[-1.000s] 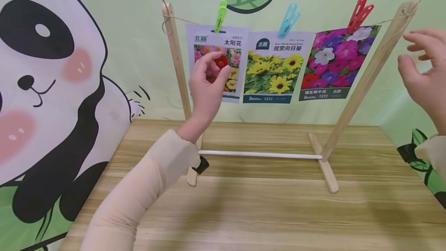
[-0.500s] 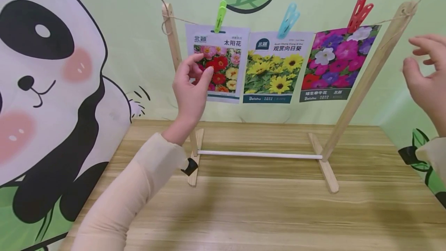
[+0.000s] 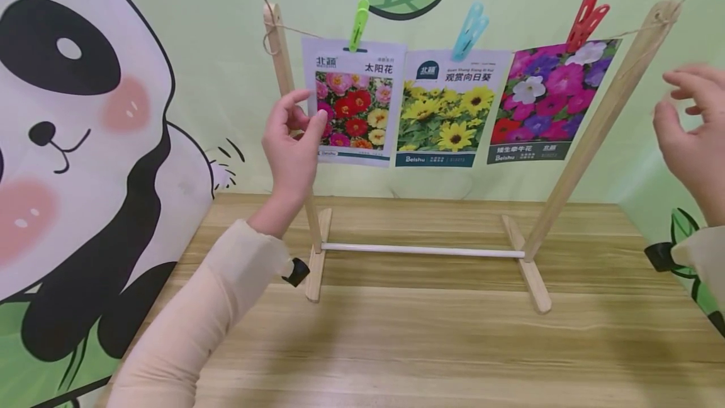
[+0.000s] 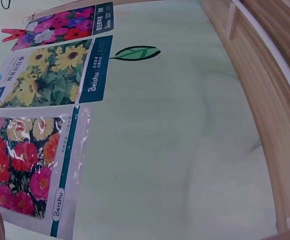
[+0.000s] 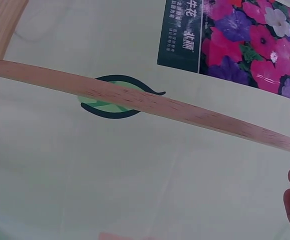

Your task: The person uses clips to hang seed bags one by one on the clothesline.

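Observation:
Three flower seed packets hang in a row from a string. At the left is a packet with red and pink flowers (image 3: 357,106) under a green clothespin (image 3: 358,25). A yellow sunflower packet (image 3: 447,115) hangs in the middle from a light blue clothespin (image 3: 470,31). The right one, a pink and purple petunia packet (image 3: 549,102), has a red clothespin (image 3: 584,22). My left hand (image 3: 291,150), fingers loosely bent and holding nothing, overlaps the left packet's edge and the left post. Beyond the right post, my right hand (image 3: 696,137) hovers with loosely bent fingers, also holding nothing.
The string runs between a left wooden post (image 3: 277,49) and a right wooden post (image 3: 600,131). A white rod (image 3: 421,250) joins their feet on the wood-grain table (image 3: 419,345). Behind stands a green backdrop with a printed panda (image 3: 85,112).
My left hand has moved left across the red and pink flower packet, uncovering most of it. My right hand has shifted only slightly. The packets and clothespins stay where they were.

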